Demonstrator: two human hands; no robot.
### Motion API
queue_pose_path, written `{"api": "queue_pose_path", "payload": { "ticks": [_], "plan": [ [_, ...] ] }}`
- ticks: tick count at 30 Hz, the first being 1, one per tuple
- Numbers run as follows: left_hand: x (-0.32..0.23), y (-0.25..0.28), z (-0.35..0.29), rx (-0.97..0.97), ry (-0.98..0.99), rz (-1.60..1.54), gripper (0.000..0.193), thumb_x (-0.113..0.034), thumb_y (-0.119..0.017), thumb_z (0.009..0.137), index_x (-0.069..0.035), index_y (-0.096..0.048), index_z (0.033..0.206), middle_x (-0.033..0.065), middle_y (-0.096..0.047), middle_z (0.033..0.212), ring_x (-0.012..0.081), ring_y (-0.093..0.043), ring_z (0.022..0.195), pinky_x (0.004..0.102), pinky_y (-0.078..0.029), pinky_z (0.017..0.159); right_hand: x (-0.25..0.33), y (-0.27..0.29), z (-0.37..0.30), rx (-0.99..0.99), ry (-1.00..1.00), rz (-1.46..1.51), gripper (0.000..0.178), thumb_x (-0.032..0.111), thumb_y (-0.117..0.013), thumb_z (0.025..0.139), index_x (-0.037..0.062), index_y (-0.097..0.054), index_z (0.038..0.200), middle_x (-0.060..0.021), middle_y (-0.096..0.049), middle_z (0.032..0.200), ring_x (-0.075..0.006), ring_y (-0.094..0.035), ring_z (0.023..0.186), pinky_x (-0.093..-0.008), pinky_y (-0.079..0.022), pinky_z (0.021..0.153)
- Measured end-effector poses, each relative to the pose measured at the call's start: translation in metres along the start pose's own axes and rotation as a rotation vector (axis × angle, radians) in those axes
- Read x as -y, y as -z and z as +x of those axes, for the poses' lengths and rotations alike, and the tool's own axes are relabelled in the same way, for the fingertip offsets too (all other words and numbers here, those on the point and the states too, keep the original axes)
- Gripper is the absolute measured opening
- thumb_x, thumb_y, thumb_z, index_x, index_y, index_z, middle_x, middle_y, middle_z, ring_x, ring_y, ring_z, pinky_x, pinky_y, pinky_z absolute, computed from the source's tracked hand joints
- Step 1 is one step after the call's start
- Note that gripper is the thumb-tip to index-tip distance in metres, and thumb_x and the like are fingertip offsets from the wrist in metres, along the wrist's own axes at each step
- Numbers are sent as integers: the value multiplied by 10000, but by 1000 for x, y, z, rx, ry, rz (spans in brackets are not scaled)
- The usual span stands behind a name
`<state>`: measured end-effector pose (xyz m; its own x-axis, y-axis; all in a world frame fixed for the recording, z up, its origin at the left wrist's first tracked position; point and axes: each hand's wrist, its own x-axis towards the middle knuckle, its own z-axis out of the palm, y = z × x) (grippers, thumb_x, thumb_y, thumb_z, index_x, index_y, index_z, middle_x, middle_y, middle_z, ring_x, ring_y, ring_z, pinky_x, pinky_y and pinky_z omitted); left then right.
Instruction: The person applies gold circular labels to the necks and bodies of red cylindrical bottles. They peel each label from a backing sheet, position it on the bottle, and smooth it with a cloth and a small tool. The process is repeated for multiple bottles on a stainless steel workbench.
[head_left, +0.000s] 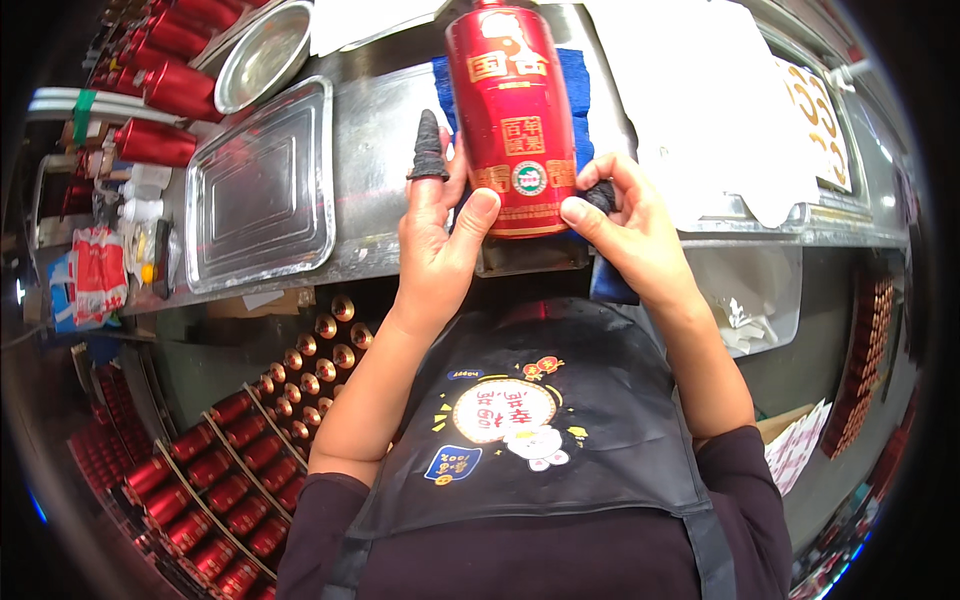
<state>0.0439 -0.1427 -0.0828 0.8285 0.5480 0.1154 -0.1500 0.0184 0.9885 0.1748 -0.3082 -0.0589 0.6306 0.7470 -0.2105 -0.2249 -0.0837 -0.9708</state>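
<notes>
A glossy red bottle (pixel 515 110) with gold print and a small round green-and-white emblem lies over a blue cloth (pixel 575 90) at the metal bench's edge, its base towards me. My left hand (pixel 435 225) holds its lower left side, thumb on the front corner. The index finger, in a black finger cot (pixel 427 150), points up beside the bottle; the other fingertips are partly hidden behind it. At the lower right corner, my right hand (pixel 630 215) grips the bottle between thumb and bent fingers, with black wrapping on one finger.
A shallow metal tray (pixel 262 185) and a round metal bowl (pixel 265 60) sit left, near more red bottles (pixel 155 142). White sheets (pixel 690 110) cover the right side, beside a sheet with gold curved pieces (pixel 815 110). Racked red bottles (pixel 230 480) stand below left; a clear bin (pixel 750 300) is below right.
</notes>
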Motion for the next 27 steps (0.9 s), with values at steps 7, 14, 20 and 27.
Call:
{"api": "queue_pose_path", "payload": {
  "ticks": [7,14,20,27],
  "plan": [
    [0,1,0,-36,19,-46,660,-190,-588,1025,83,-228,1505,239,-310,1591,254,-338,1461,392,-280,1190,17,1,3,-2,-148,75,224,147,-727,910,86,-558,1044,44,-515,942,5,-477,776,-170,-383,609],
    [-2,-4,-1,-8,-3,-132,766,-189,-638,1002,126,-169,1518,255,-313,1581,266,-330,1469,362,-274,1183,9,-10,1,-91,86,-187,340,254,-797,874,88,-523,988,52,-480,923,-3,-393,788,-168,-322,612],
    [10,6,0,-63,23,-94,590,-221,-517,1062,92,-269,1496,212,-392,1554,228,-392,1430,378,-303,1179,3,10,4,81,29,27,261,190,-743,894,63,-561,1033,2,-585,1009,1,-541,802,-170,-426,622],
    [-15,-5,-40,29,-331,761,524,-259,-607,988,16,-522,1426,269,-346,1576,390,-276,1501,570,4,1196,20,-3,-10,-361,5,559,230,156,-640,910,17,-611,1091,-47,-642,959,-110,-638,861,-245,-518,797]
  ]
}}
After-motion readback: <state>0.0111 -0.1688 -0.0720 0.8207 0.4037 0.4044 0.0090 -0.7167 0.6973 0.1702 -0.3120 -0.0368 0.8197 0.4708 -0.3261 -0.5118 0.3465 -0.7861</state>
